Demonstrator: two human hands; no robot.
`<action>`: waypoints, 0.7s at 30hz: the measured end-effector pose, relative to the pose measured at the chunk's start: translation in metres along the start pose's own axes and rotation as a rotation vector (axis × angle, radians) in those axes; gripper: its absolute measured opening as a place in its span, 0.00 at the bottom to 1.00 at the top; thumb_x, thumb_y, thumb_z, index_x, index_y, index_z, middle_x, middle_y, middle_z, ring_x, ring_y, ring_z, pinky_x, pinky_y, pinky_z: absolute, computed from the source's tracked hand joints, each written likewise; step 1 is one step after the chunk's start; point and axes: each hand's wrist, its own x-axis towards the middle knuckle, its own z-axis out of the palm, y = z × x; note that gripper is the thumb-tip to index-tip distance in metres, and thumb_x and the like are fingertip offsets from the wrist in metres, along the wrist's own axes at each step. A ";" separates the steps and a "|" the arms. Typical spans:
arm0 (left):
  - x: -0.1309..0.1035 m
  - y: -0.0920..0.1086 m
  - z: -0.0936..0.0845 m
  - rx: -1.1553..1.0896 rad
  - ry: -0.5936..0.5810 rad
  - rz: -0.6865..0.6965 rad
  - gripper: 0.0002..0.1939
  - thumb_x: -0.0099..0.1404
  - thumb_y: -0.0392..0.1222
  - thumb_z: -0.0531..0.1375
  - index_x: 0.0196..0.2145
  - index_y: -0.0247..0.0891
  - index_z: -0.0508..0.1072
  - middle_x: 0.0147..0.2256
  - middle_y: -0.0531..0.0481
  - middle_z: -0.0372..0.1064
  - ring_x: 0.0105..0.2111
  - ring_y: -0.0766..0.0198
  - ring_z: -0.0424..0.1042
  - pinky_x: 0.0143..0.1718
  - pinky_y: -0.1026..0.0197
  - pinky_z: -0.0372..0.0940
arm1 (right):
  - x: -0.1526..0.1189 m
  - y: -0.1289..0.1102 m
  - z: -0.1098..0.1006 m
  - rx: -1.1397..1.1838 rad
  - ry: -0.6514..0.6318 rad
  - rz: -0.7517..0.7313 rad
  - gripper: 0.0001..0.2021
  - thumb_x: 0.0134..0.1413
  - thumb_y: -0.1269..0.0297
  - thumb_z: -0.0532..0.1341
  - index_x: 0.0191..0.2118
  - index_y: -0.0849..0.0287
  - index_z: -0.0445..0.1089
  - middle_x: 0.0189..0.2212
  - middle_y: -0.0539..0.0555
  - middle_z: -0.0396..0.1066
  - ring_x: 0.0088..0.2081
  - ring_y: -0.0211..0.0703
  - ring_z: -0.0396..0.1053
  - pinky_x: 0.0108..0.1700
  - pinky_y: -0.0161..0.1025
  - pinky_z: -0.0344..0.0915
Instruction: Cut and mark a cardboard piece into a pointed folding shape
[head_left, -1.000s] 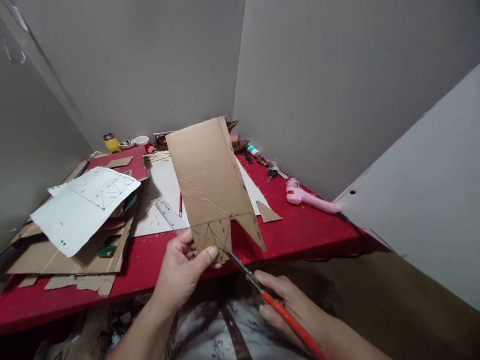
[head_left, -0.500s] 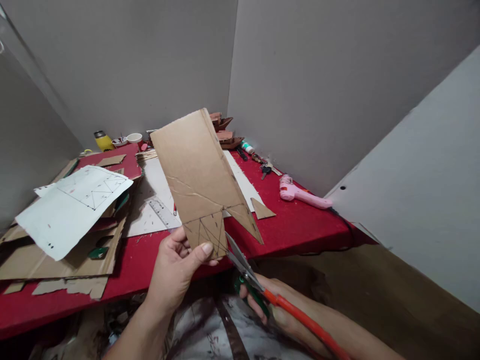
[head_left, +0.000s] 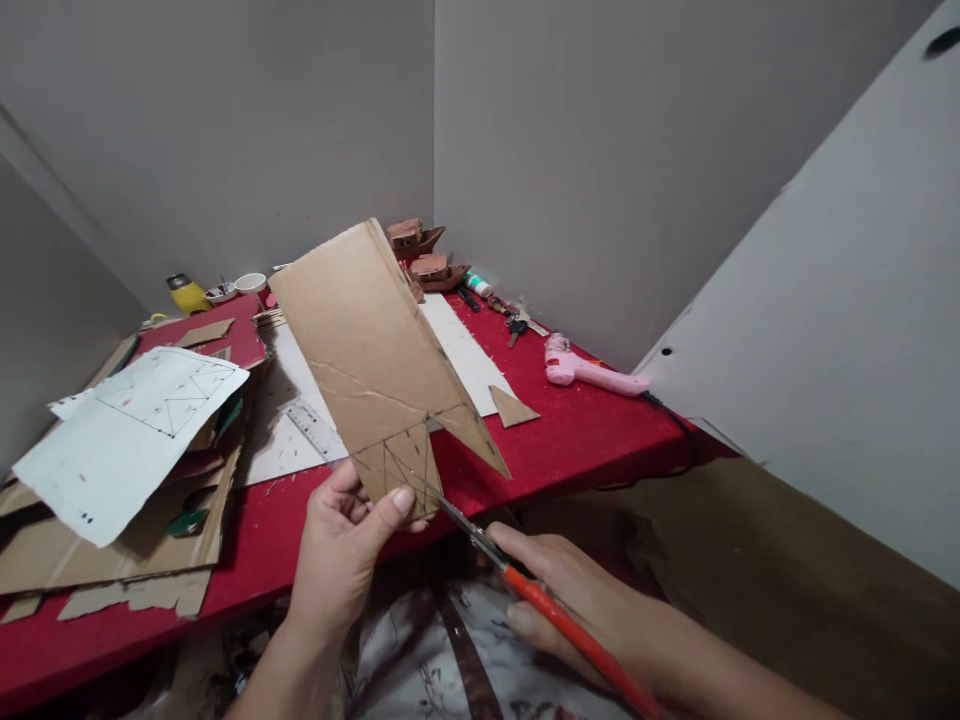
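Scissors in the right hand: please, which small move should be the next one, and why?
I would probably slide the left hand slightly away from the blades before closing the scissors. The blades reach the lower part of the cardboard, close to the left thumb, which seems to cover part of the drawn lines.

Tan cardboard (head_left: 360, 330) with dark triangle lines, orange scissor handle (head_left: 574, 638), red tablecloth (head_left: 592, 435); pink glue gun (head_left: 592, 373)
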 end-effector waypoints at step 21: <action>-0.010 0.005 0.002 0.178 0.190 0.099 0.20 0.49 0.42 0.74 0.39 0.35 0.79 0.32 0.44 0.81 0.25 0.61 0.77 0.29 0.61 0.75 | -0.001 -0.006 0.001 -0.082 0.095 0.046 0.18 0.53 0.48 0.60 0.29 0.52 0.51 0.19 0.44 0.57 0.20 0.38 0.52 0.26 0.36 0.49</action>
